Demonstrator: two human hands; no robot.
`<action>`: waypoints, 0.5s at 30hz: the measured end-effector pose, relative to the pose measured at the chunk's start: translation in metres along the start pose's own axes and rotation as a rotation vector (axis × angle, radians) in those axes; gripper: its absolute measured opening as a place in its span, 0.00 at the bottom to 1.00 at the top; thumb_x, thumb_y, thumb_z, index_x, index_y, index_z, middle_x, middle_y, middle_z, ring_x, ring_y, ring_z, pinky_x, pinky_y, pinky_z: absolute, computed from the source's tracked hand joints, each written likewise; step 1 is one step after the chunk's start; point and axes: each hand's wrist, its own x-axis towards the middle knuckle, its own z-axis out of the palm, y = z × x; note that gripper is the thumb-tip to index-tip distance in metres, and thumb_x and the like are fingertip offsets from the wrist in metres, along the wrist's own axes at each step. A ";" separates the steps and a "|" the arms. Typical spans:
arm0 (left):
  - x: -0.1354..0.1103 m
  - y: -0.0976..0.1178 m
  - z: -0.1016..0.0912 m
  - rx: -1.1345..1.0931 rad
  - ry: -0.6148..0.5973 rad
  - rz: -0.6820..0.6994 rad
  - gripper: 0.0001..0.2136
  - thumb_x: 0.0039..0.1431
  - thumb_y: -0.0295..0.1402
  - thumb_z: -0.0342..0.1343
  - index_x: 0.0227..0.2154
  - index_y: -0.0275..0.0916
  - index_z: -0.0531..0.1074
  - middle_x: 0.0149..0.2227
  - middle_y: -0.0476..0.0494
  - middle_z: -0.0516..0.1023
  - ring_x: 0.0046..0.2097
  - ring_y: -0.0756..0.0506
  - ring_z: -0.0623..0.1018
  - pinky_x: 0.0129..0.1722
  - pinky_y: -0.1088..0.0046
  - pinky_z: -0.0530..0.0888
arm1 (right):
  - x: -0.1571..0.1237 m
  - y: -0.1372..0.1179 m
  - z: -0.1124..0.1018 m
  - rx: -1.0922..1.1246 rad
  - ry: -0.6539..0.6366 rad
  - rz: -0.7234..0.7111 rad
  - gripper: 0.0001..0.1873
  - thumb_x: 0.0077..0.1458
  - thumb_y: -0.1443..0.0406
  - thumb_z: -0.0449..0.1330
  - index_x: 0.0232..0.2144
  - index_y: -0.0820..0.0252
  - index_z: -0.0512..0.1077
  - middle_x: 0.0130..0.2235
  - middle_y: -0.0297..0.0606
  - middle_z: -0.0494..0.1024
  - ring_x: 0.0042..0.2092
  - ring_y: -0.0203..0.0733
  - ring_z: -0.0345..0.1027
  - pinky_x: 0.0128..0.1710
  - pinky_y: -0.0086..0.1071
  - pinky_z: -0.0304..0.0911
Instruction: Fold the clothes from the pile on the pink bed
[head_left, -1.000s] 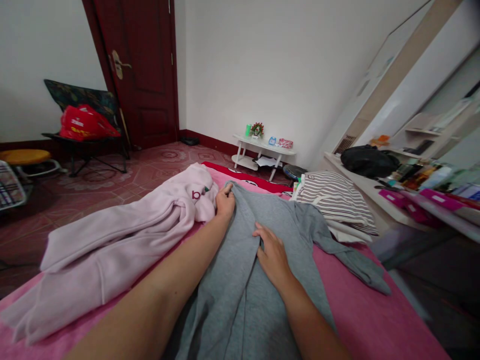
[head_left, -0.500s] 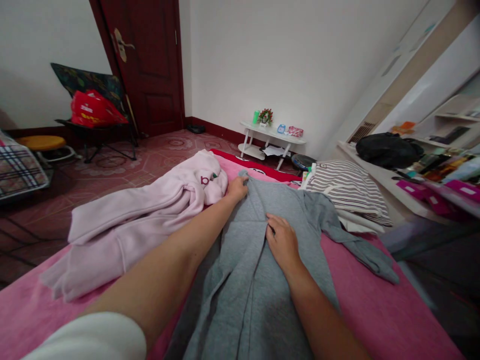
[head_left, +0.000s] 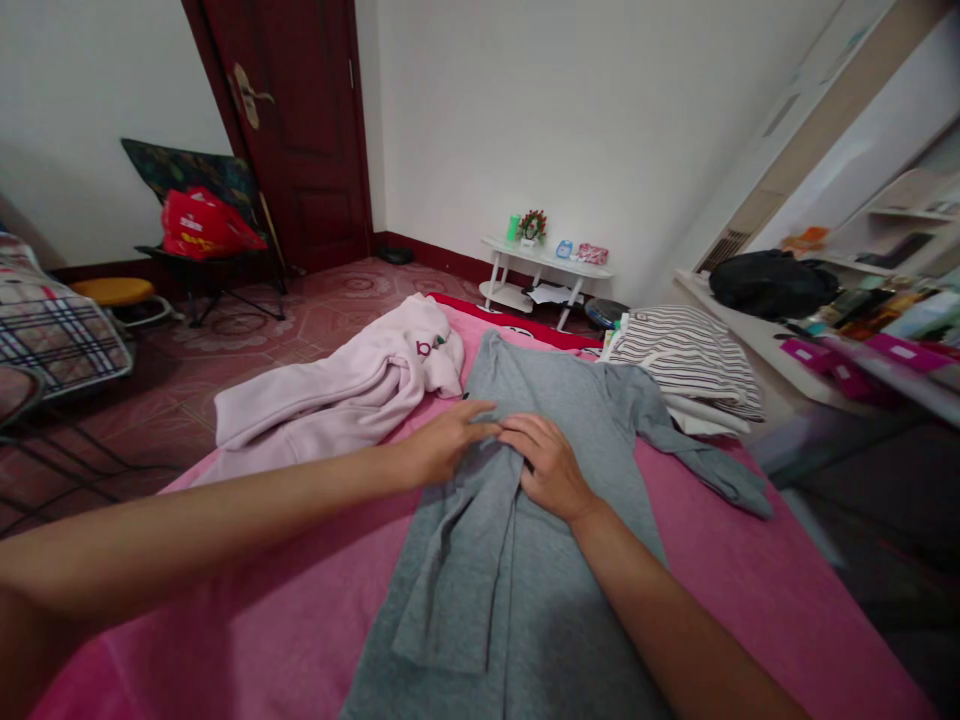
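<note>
Both hands on a gray long-sleeved shirt

The gray long-sleeved shirt (head_left: 551, 580) lies spread on a pink bed cover (head_left: 292, 610), its lower part nearest the person. One sleeve (head_left: 454, 600) is folded over the shirt's body, cuff pointing toward the person; the other sleeve (head_left: 716, 475) stretches out to the right across the cover.

The right hand (head_left: 551, 465) rests on the shirt by the top of the folded sleeve, fingers bent and close together; whether they pinch any cloth I cannot tell. The left hand (head_left: 442, 442) reaches in from the left over the same spot, its fingertips just beside the right hand's; its grip cannot be made out either.

Left of the shirt lies a pale pink sweatshirt (head_left: 330, 405) with a dark red letter. Beyond the outstretched sleeve sits striped clothing (head_left: 686, 355). Farther off stand a small white table (head_left: 502, 247) and a folding chair bearing a red plastic bag (head_left: 206, 225).
</note>
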 end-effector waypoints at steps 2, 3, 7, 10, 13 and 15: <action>-0.032 0.013 -0.011 0.006 -0.027 0.114 0.31 0.50 0.16 0.51 0.58 0.41 0.64 0.65 0.36 0.56 0.65 0.39 0.57 0.62 0.57 0.59 | -0.003 -0.008 -0.003 0.003 -0.007 -0.026 0.26 0.46 0.77 0.52 0.47 0.56 0.71 0.51 0.41 0.73 0.56 0.45 0.61 0.57 0.47 0.55; -0.045 0.019 -0.016 0.001 -0.036 0.162 0.31 0.50 0.17 0.52 0.59 0.43 0.62 0.65 0.37 0.54 0.65 0.39 0.56 0.62 0.56 0.60 | -0.005 -0.012 -0.005 0.005 -0.008 -0.028 0.26 0.45 0.76 0.52 0.46 0.56 0.71 0.50 0.41 0.73 0.55 0.46 0.62 0.58 0.48 0.54; -0.072 0.048 -0.031 0.025 -0.133 0.302 0.27 0.54 0.20 0.53 0.56 0.46 0.65 0.64 0.40 0.58 0.64 0.39 0.58 0.62 0.56 0.59 | -0.016 -0.030 -0.013 0.035 -0.067 -0.052 0.29 0.42 0.75 0.52 0.49 0.56 0.69 0.50 0.42 0.74 0.54 0.46 0.64 0.60 0.51 0.49; -0.073 0.068 -0.040 0.010 -0.171 0.374 0.15 0.60 0.23 0.50 0.47 0.44 0.72 0.53 0.41 0.73 0.59 0.42 0.68 0.61 0.60 0.61 | -0.024 -0.041 -0.019 0.050 -0.115 -0.097 0.31 0.41 0.75 0.52 0.50 0.56 0.68 0.50 0.42 0.73 0.54 0.46 0.63 0.60 0.51 0.48; -0.069 0.083 -0.050 -0.075 -0.178 0.364 0.12 0.61 0.24 0.49 0.44 0.44 0.72 0.43 0.44 0.79 0.50 0.45 0.75 0.58 0.65 0.65 | -0.032 -0.047 -0.023 0.067 -0.092 -0.121 0.30 0.42 0.76 0.51 0.49 0.54 0.69 0.50 0.40 0.74 0.53 0.45 0.65 0.59 0.50 0.52; -0.067 0.090 -0.058 -0.135 -0.173 0.322 0.14 0.59 0.22 0.50 0.44 0.44 0.72 0.42 0.45 0.79 0.47 0.46 0.76 0.54 0.67 0.68 | -0.037 -0.051 -0.026 0.099 -0.054 -0.119 0.29 0.43 0.76 0.51 0.49 0.53 0.70 0.48 0.40 0.75 0.50 0.44 0.67 0.54 0.47 0.58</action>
